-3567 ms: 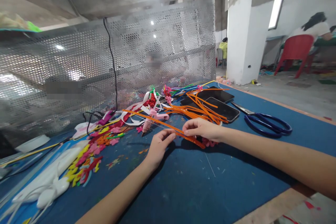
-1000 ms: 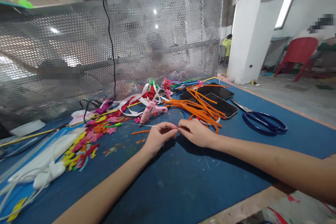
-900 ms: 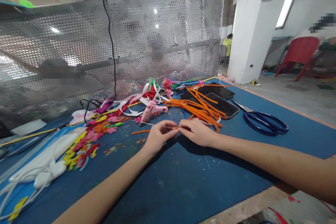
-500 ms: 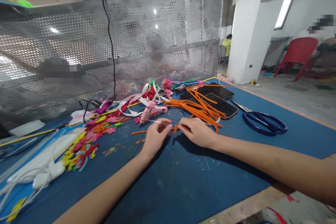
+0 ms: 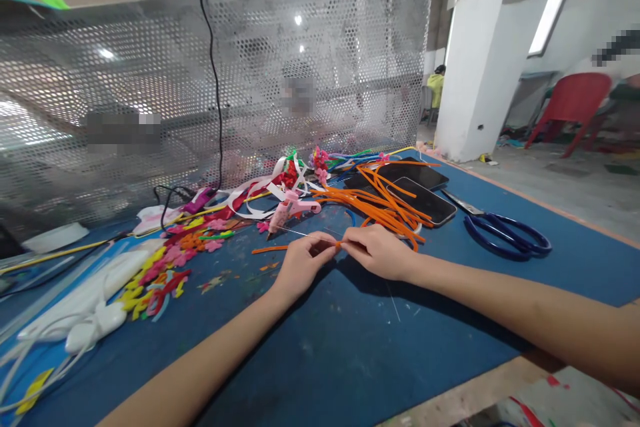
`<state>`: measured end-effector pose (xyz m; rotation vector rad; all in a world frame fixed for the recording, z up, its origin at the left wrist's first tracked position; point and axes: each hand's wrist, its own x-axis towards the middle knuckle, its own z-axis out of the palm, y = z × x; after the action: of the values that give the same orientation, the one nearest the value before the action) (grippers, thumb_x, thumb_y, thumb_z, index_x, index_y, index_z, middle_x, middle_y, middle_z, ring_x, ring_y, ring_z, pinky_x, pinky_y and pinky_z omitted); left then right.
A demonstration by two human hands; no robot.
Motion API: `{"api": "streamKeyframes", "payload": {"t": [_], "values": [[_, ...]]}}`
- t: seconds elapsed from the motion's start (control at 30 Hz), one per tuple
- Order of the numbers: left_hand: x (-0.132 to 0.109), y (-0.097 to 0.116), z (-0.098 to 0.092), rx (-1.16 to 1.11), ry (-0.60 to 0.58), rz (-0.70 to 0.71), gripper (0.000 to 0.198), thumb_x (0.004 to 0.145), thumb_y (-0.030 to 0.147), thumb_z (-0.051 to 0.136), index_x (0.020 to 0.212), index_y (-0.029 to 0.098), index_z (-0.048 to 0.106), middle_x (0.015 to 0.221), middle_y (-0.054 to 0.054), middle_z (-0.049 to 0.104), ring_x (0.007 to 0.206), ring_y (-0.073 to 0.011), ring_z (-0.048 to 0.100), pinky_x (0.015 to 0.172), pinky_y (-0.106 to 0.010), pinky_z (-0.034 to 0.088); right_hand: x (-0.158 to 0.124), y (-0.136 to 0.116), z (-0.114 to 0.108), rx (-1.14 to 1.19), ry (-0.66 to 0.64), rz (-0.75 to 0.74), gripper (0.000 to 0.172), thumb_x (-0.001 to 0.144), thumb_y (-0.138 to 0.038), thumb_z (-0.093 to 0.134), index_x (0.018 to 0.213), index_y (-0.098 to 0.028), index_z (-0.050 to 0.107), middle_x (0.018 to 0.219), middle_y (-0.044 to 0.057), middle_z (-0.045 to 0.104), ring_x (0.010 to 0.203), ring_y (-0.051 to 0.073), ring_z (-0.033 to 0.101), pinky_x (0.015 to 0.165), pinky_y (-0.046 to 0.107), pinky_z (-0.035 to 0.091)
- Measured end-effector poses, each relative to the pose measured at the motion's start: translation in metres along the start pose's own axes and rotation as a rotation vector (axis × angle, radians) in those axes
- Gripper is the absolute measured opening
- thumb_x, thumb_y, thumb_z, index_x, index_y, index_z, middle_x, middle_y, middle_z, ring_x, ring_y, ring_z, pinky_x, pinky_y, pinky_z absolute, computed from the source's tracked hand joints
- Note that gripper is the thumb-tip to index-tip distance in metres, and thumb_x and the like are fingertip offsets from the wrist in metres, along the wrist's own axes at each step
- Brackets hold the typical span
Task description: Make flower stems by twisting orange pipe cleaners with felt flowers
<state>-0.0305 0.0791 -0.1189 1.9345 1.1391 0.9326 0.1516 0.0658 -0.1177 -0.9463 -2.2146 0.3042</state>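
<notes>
My left hand (image 5: 300,268) and my right hand (image 5: 376,252) meet above the blue table, fingertips nearly touching. Both pinch a small orange pipe cleaner piece (image 5: 339,245), mostly covered by the fingers. A thin pale strand (image 5: 299,233) runs from near the glue gun's nozzle towards my left hand; whether it is wire or glue thread I cannot tell. Just beyond the hands lies a pink glue gun (image 5: 286,211). A loose orange pipe cleaner (image 5: 269,250) lies left of my left hand. Behind my right hand spreads a bundle of orange pipe cleaners (image 5: 383,207).
Blue-handled scissors (image 5: 510,237) and a phone (image 5: 434,205) lie to the right. Colourful pipe cleaner pieces (image 5: 155,280), a white power strip (image 5: 93,300) and cords are on the left. A perforated metal screen (image 5: 260,80) stands behind the table (image 5: 310,360).
Both hands have come closer together, the fingertips now meeting at the small orange piece. The left hand has moved slightly right. The view has shifted a little.
</notes>
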Motion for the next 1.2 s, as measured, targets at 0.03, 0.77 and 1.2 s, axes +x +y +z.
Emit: {"api": "streamKeyframes", "payload": {"t": [0.03,0.77,1.2], "values": [[0.0,0.001,0.0,0.001,0.001,-0.011,0.02,0.073,0.034,0.062,0.08,0.016,0.064,0.07,-0.002,0.065,0.062,-0.0143,0.059,0.059,-0.023,0.047,0.0,0.001,0.0,-0.022,-0.008,-0.017,0.017,0.086,-0.016,0.045,0.073,-0.015,0.056,0.061,0.0,0.054,0.056,0.01,0.045,0.056,0.021,0.03],[0.002,0.003,-0.005,-0.371,0.033,-0.095,0.026,0.066,0.029,0.07,0.085,0.017,0.056,0.074,-0.001,0.068,0.07,-0.0143,0.064,0.063,-0.023,0.05,0.0,0.003,0.004,-0.027,-0.013,0.05,0.017,0.086,-0.018,0.046,0.071,-0.015,0.052,0.061,-0.001,0.053,0.054,0.009,0.044,0.054,0.021,0.027],[0.0,0.005,0.001,-0.335,0.024,-0.09,0.025,0.063,0.028,0.073,0.077,0.016,0.057,0.071,0.001,0.065,0.066,-0.0126,0.063,0.065,-0.023,0.051,-0.002,0.006,0.01,-0.102,-0.056,-0.01,0.014,0.086,-0.015,0.043,0.073,-0.016,0.049,0.066,0.002,0.056,0.059,0.012,0.048,0.056,0.022,0.027]]}}
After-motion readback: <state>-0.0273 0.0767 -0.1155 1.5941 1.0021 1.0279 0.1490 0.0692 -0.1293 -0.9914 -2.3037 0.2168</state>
